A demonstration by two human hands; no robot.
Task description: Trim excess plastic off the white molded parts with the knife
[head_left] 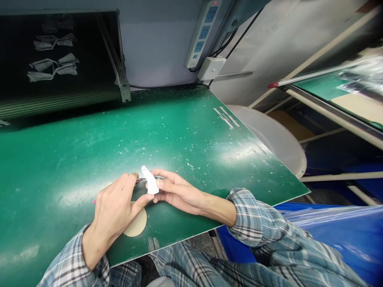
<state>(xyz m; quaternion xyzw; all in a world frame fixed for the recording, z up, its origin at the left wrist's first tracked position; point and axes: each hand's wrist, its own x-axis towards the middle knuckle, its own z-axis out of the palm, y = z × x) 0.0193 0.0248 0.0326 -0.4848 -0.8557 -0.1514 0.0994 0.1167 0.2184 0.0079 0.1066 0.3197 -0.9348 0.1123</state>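
On the far left, a dark shelf [60,99] holds white cloth pieces [52,67] in two loose rows. Along the green work mat [74,167], the left hand [115,205] closes around a thin metal tool [146,179], whose pink end [94,201] pokes out on the little-finger side. Its thumb presses against the white plastic piece [151,181], which the right hand [176,191] pinches between thumb and fingers. The piece stands just above the mat between both hands, its long axis slanting, its narrow tip pointing up and away to the left. Beneath the left hand lies a round tan patch [137,223]. Further right, blue plastic sheeting [329,239] lies under clear film.
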